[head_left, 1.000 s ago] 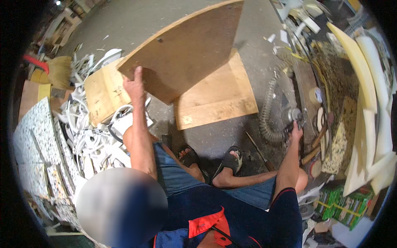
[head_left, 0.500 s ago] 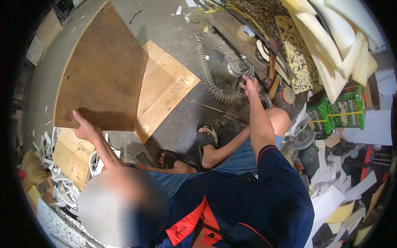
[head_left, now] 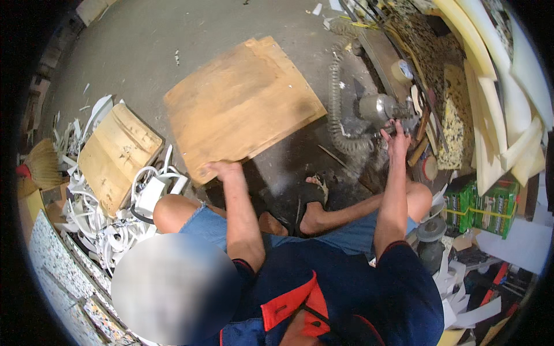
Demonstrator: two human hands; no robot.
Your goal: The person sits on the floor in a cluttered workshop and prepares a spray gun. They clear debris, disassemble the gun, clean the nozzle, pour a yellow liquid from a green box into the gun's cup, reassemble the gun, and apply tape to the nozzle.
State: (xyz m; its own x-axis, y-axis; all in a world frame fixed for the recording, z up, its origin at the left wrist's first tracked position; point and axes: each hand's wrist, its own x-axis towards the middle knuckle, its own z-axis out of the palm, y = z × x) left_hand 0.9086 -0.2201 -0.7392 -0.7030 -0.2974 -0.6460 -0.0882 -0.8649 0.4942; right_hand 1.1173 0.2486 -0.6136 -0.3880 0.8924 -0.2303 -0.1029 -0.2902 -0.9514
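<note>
A large plywood board (head_left: 242, 98) lies nearly flat in front of me, with an edge of another panel showing at its far side. My left hand (head_left: 225, 173) grips the near left corner of this board, fingers curled at the edge. Out to the right, my right hand (head_left: 398, 138) is closed on a metal spray gun (head_left: 375, 107) with a silver cup, its fingertips partly hidden by the tool. A coiled clear hose (head_left: 334, 109) runs beside the gun. My legs are bent, and my sandalled feet sit below the board.
A second wooden board (head_left: 118, 155) rests on white scrap strips (head_left: 104, 236) at left, beside a straw broom (head_left: 43, 161). Foam sheets (head_left: 502, 109) stand at right above green packages (head_left: 493, 207). Speckled foam slabs (head_left: 55, 254) lie at lower left.
The board in my left hand has come down from upright to nearly flat, covering most of the panel beneath. My left hand has moved toward me and inward; the right still holds the gun.
</note>
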